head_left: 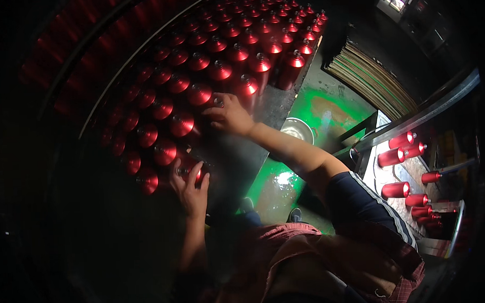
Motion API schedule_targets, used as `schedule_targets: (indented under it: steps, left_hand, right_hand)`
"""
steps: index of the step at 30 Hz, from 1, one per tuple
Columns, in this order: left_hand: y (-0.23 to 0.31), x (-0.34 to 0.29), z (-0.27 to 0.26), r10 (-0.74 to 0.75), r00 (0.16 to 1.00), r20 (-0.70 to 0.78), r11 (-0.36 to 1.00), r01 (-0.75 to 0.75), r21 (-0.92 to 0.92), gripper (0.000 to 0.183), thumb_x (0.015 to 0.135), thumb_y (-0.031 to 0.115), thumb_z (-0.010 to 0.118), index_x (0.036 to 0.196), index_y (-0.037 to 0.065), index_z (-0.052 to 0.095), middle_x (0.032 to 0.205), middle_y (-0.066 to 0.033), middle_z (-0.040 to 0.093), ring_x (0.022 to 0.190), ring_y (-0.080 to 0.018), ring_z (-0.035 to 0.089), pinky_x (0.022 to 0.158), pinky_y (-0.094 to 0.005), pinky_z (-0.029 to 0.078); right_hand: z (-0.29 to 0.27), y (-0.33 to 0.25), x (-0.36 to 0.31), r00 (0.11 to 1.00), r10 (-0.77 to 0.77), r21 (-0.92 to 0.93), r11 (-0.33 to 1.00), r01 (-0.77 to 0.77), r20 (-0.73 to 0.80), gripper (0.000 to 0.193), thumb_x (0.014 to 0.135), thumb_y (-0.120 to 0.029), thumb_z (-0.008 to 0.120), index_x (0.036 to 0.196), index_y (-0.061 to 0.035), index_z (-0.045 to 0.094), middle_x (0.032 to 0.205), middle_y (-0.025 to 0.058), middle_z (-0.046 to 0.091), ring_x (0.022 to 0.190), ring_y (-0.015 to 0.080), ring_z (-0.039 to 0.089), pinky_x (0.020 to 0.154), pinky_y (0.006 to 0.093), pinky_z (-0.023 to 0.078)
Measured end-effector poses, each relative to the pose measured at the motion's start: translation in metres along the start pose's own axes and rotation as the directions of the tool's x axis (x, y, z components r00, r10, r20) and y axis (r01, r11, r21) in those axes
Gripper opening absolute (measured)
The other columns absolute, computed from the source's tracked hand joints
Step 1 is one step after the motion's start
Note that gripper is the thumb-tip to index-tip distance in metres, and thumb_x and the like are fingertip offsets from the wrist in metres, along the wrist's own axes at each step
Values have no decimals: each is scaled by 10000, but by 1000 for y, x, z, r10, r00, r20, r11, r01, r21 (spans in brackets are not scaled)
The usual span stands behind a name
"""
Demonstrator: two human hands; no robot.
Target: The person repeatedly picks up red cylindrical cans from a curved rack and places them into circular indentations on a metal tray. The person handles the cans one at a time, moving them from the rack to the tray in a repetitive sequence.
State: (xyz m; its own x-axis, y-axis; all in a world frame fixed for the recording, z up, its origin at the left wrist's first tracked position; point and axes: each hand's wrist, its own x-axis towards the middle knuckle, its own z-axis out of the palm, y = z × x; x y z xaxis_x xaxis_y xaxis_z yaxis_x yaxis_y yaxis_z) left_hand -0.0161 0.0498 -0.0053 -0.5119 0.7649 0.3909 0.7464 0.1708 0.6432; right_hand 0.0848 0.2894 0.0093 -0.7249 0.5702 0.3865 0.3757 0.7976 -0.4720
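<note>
Many glossy red metal bottles (200,93) with conical shoulders and narrow, shiny necks stand upright in close rows on a dark surface (280,101). My left hand (190,192) is at the near end of the rows, its fingers curved around the shoulder of one red bottle (192,172). Farther right, along the rows' edge, my right hand (231,115) closes over another bottle's shiny neck (218,102). That bottle's body is mostly hidden beneath the hand and in shadow.
To the right, more red bottles (396,190) lie on their sides by a light board (374,165) and a metal rail (443,100). Stacked flat sheets (371,77) stand behind. A round metal basin (298,129) sits on the wet green floor (278,187).
</note>
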Motion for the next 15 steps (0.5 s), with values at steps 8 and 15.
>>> schedule_targets:
  steps: [8, 15]
  left_hand:
    - [2, 22, 16, 146, 986, -81, 956, -162, -246, 342, 605, 6, 813, 922, 111, 739, 1220, -131, 589, 1097, -314, 554, 893, -391, 486]
    - [91, 8, 84, -299, 891, 343, 211, 412, -887, 504, 884, 75, 582, 1348, -77, 458, 1311, -167, 562, 1175, -274, 551, 1037, -390, 418]
  right_hand:
    - [-44, 42, -48, 990, 29, 211, 978, 1, -140, 438, 748, -180, 773, 1166, -261, 671, 1377, 132, 432, 1261, 353, 397, 1022, 432, 410]
    - [-162, 160, -196, 555, 825, 882, 336, -331, -106, 458, 924, -264, 605, 1323, -51, 537, 1286, 95, 536, 1165, 218, 526, 1014, 370, 424]
